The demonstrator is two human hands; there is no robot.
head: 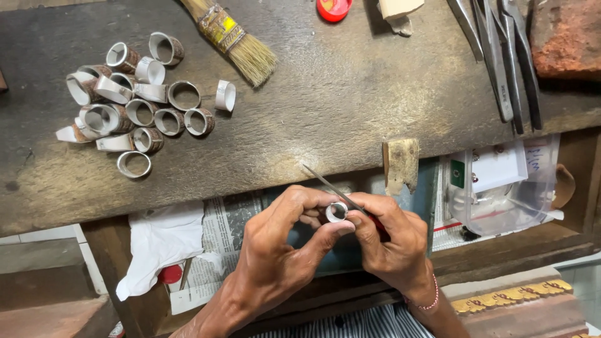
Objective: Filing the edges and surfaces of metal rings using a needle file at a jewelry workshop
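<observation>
1. Left hand [275,250] pinches a small silver metal ring [336,211] between thumb and fingertips, near the bench's front edge.
2. Right hand [388,241] grips a thin metal needle file [328,186], poking through the ring.
3. Pile of similar silver ring bands [128,103] sits far left on the worn wooden bench [325,106].

Beyond the hands, cut off by the top edge: brush [231,37] handle, red lid [333,9], pliers [501,56] handles. Between the fingertips, half hidden: small ring [336,211]. Buried in the right hand [388,241]: needle file [328,186] handle. Right of it, too blurred to tell: contents of the clear plastic bag [501,200].
</observation>
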